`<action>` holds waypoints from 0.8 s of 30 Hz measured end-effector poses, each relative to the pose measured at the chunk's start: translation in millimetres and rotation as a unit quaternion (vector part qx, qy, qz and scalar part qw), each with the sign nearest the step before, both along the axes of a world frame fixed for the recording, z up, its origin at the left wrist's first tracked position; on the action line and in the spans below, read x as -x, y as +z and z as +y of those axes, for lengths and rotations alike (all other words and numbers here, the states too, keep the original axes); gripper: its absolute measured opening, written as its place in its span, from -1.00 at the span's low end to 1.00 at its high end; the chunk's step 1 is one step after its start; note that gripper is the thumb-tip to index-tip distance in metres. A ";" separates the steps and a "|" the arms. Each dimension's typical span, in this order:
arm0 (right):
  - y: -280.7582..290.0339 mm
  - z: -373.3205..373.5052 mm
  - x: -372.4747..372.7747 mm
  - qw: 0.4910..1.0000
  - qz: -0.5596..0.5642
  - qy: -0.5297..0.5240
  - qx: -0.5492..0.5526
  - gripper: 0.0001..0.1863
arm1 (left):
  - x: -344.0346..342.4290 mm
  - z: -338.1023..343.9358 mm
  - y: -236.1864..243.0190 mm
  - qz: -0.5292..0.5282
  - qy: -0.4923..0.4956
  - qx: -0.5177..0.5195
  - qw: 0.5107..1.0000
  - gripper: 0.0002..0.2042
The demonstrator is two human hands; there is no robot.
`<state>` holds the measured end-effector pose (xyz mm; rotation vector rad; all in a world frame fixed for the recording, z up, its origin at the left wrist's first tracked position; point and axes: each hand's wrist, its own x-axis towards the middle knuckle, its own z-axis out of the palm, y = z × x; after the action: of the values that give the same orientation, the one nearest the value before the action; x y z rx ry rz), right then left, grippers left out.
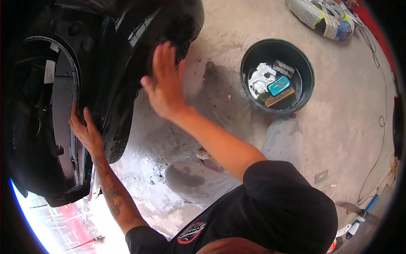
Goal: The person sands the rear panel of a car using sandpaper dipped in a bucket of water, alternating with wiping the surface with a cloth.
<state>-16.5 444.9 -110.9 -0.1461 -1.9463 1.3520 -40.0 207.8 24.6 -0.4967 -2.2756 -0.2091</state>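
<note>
A glossy black vehicle body [127, 46] with rounded panels fills the upper left, and part of a tyre [119, 149] shows beneath it. My left hand [87, 132] rests at the rim of a large rounded opening [78, 84] in the bodywork, fingers stretched and thumb apart. Slightly blurred, my right hand [167, 84] is raised beside the outer panel with its fingers spread and nothing in it. Whether its fingertips touch the panel I cannot tell.
Right of my right hand stands a dark bucket [308, 91] holding water, white stuff, a teal block [278, 86], a brown block [279, 97] and a grey block [283, 68]. Farther back lies a printed sack [321, 19]. A cable [382, 139] runs along the right; tools [359, 222] lie lower right.
</note>
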 end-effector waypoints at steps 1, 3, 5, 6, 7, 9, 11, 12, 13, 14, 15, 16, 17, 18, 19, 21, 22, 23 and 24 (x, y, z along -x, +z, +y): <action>0.4 8.9 4.1 1.000 0.019 -0.013 0.012 -0.15 | -0.2 0.4 0.1 0.001 -0.007 -0.006 1.000 -0.55; -1.5 26.9 13.5 0.975 0.102 -0.079 0.179 -0.15 | -0.4 1.4 0.2 0.002 -0.014 -0.014 1.000 -0.56; -1.6 29.6 10.7 0.979 0.064 -0.061 0.182 -0.15 | -0.8 2.2 -0.2 0.014 -0.005 0.016 1.000 -0.56; -1.2 28.2 8.2 0.977 0.070 -0.076 0.189 -0.15 | -0.9 2.6 -0.4 0.017 0.003 0.008 1.000 -0.56; -1.5 24.2 3.6 0.979 0.046 -0.059 0.188 -0.15 | -0.9 2.8 -0.4 0.017 0.010 0.007 1.000 -0.56; -0.6 9.7 -10.6 0.994 0.017 0.029 -0.104 -0.10 | -0.8 3.0 -0.2 0.019 0.022 0.005 1.000 -0.56; 2.7 13.8 -11.1 0.990 0.032 0.025 -0.138 -0.09 | -0.4 3.0 0.2 0.033 -0.001 0.017 0.999 -0.56; 5.3 20.9 -6.5 0.994 0.039 -0.038 -0.097 -0.10 | -0.3 3.0 0.6 0.038 0.001 0.025 0.999 -0.56; 8.4 27.1 -1.0 0.994 0.010 -0.094 -0.044 -0.10 | -0.4 2.9 0.3 0.039 -0.007 0.032 0.999 -0.56; 11.1 34.0 5.4 0.989 0.039 -0.140 -0.006 -0.08 | -0.4 2.9 0.3 0.039 -0.014 0.038 0.998 -0.56; 12.3 26.6 4.0 0.993 0.036 -0.113 -0.028 -0.08 | -1.0 2.9 0.1 0.039 -0.006 0.037 0.999 -0.56; 12.5 23.0 6.7 0.992 0.038 -0.111 -0.039 -0.10 | -1.3 3.2 0.2 0.033 0.003 0.038 0.999 -0.55; 10.2 11.3 4.2 0.987 0.051 -0.139 -0.057 -0.11 | -2.0 3.5 0.5 0.026 0.012 0.037 0.999 -0.55; 5.3 -4.1 2.2 0.988 0.089 -0.080 -0.099 -0.18 | -2.7 4.1 0.8 0.027 0.019 0.035 0.999 -0.55; -1.7 -22.2 -4.4 0.990 0.085 -0.070 -0.085 -0.18 | -3.5 4.6 1.8 0.026 0.019 0.033 0.999 -0.56; -13.9 -49.8 -15.0 0.924 0.188 0.059 -0.328 -0.27 | -4.6 5.4 3.3 0.023 0.022 0.032 0.999 -0.56; -17.7 -54.3 -17.8 0.929 0.151 0.072 -0.331 -0.27 | -4.6 5.3 3.4 0.019 0.021 0.025 0.999 -0.57; -18.3 -46.7 -16.1 0.914 0.155 0.029 -0.373 -0.29 | -4.1 5.2 3.4 0.008 0.036 0.002 0.999 -0.58; -18.2 -35.0 -11.2 0.900 0.142 -0.020 -0.412 -0.31 | -3.3 4.1 2.9 0.021 0.022 0.016 0.999 -0.58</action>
<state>-5.3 409.9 -129.1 0.3962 -2.0675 0.3974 -36.8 211.9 27.5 -0.4618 -2.2499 -0.1400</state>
